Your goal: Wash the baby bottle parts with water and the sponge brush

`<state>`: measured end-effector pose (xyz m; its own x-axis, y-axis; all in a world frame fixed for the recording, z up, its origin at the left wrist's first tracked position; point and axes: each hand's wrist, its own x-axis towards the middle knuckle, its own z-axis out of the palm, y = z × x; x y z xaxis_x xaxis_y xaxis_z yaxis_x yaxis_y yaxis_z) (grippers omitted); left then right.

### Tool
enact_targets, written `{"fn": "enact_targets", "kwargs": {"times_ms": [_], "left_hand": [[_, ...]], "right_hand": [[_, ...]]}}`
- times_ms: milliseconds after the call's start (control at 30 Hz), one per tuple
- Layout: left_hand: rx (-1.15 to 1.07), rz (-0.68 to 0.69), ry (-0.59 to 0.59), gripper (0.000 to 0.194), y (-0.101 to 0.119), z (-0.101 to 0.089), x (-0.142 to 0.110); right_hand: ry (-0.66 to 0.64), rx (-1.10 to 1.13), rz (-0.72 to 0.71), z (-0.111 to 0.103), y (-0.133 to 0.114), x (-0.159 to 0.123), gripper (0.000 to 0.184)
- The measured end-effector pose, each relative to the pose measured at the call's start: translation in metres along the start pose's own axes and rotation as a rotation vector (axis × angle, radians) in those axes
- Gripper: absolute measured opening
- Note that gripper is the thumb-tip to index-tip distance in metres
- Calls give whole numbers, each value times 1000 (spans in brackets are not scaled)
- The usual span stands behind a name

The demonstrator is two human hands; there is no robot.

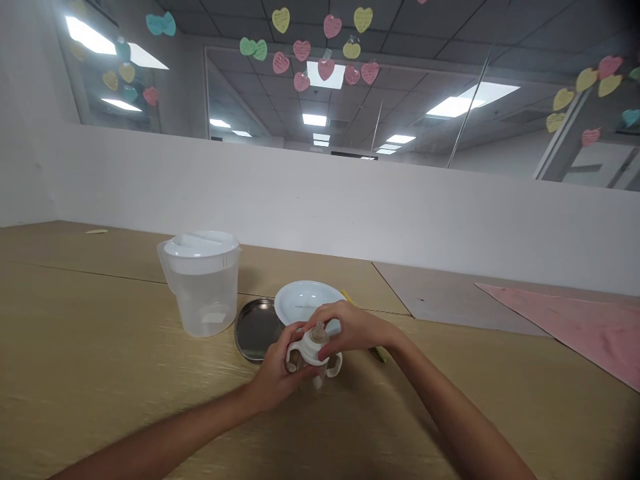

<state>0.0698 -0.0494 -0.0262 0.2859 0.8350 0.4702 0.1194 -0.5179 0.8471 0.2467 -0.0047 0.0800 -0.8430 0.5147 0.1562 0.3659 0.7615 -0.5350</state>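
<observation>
In front of me a baby bottle point(315, 353) with a clear nipple, a white collar and two white side handles is held between both hands. My left hand point(277, 373) wraps around its body and left handle from the left. From the upper right, my right hand point(345, 327) grips the white collar just below the nipple, thumb on the near side. A white bowl point(293, 297) is right behind the hands, partly hidden by them. Left of it lies a round, shallow metal tray point(255, 333), its right part covered by the bowl and my left hand.
A translucent lidded pitcher point(203, 287) stands left of the tray. A thin yellow-green item point(380, 355) shows behind my right wrist, mostly hidden. A pink cloth point(580, 320) lies at the right. A white wall point(300, 200) with windows above bounds the table's back.
</observation>
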Motion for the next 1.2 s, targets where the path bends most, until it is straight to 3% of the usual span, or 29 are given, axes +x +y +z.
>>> {"fn": "enact_targets", "kwargs": {"times_ms": [100, 200, 300, 500, 600, 733, 933, 1067, 1200], "left_hand": [[16, -16, 13, 63, 0, 0, 0], [48, -15, 28, 60, 1, 0, 0], [69, 10, 48, 56, 0, 1, 1], [71, -10, 41, 59, -1, 1, 1], [81, -17, 44, 62, 0, 1, 1], [87, -14, 49, 64, -1, 1, 1], [53, 20, 69, 64, -1, 1, 1], [56, -8, 68, 64, 2, 1, 0], [79, -1, 72, 59, 0, 2, 1]], "right_hand": [[8, 77, -8, -1, -1, 1, 39], [197, 28, 85, 4, -2, 6, 27], [338, -88, 153, 8, -2, 10, 30], [223, 96, 66, -2, -5, 5, 15], [177, 209, 29, -10, -7, 1, 19], [216, 363, 53, -16, -7, -3, 22], [567, 591, 123, -20, -5, -2, 22], [855, 685, 71, -24, -1, 1, 19], [1050, 759, 58, -28, 9, 3, 19]]}}
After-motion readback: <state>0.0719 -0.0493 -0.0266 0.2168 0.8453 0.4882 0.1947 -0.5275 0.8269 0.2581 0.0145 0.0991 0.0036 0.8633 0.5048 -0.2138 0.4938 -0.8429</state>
